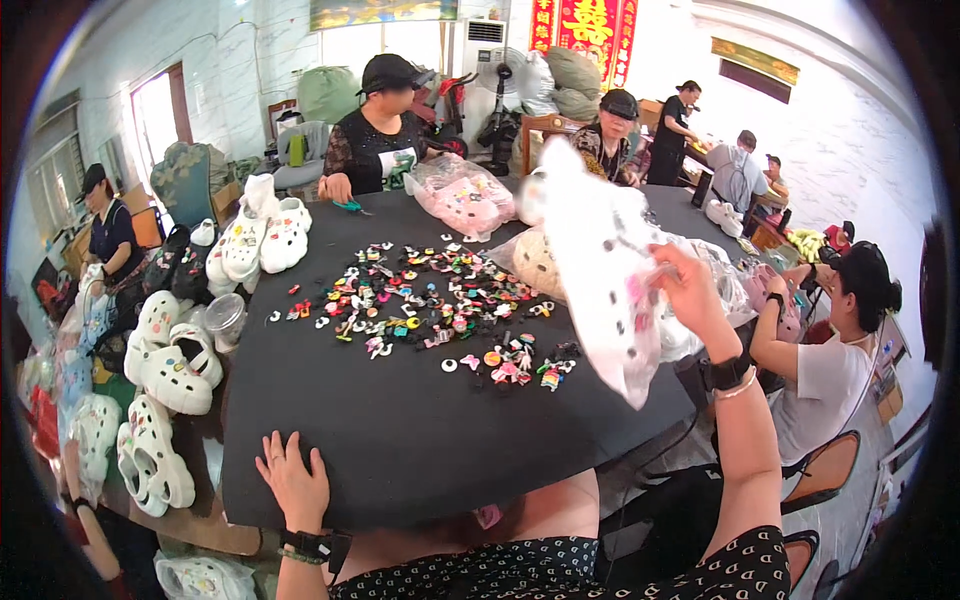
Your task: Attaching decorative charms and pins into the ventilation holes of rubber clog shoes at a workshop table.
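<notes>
My right hand [690, 287] is raised over the right part of the black tabletop [400, 440], its fingers closed on a clear plastic bag of white clogs [605, 265]. The bag hangs tilted, and dark holes of the clogs show through it. My left hand [295, 480] lies flat on the table's near left corner, fingers spread, holding nothing. Beyond it, a loose pile of small colourful shoe charms [430, 295] covers the middle of the table. Behind the raised bag sits a bagged cream clog [537, 262], partly hidden.
White clogs [175, 378] stand stacked along the left side, near a clear plastic tub [226, 318]. A bag of pink clogs [463, 200] lies at the far edge, before a seated person [375, 145]. Another person [830, 370] works at the right. More bagged shoes [715, 270] lie right.
</notes>
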{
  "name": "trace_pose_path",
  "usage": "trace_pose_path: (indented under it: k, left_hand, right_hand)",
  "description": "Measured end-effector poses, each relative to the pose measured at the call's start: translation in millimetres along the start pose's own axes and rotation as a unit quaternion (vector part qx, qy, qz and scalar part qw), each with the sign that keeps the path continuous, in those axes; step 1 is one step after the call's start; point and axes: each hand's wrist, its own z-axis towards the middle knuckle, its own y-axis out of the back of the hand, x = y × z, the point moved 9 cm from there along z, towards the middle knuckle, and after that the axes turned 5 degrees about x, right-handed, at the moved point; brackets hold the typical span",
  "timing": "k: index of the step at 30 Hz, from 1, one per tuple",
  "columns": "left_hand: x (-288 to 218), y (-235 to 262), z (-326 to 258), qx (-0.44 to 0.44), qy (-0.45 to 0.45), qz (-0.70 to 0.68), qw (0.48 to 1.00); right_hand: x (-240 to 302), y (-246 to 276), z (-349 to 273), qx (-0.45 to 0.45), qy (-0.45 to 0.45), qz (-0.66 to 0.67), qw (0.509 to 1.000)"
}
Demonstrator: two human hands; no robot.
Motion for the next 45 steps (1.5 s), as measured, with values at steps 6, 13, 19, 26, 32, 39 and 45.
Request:
trace_pose_path:
  k: [6, 13, 19, 26, 32, 39, 45]
  left_hand:
    - [13, 1, -5, -0.006, -0.018, -0.068, 0.997]
    - [79, 17, -24, -0.042, 0.134, -0.455, 0.880]
    - [92, 78, -40, -0.143, 0.112, -0.526, 0.831]
    - [29, 112, -27, -0.077, 0.005, -0.341, 0.937]
    - [-24, 91, -26, 0.042, -0.044, -0.284, 0.957]
    - [-23, 75, -27, 0.126, 0.045, -0.391, 0.911]
    - [-22, 76, -49, 0.197, 0.130, -0.625, 0.744]
  right_hand:
    - [131, -121, -27, 0.154, 0.313, -0.192, 0.918]
    - [174, -262, -96, 0.310, 0.443, -0.102, 0.835]
    - [172, -294, -132, 0.367, 0.433, -0.072, 0.820]
    - [137, -229, -126, 0.211, 0.271, -0.067, 0.937]
    - [63, -197, -154, 0.163, 0.040, -0.053, 0.984]
    - [5, -225, -195, 0.277, -0.123, 0.068, 0.950]
    - [-5, -235, -199, 0.266, -0.165, 0.223, 0.923]
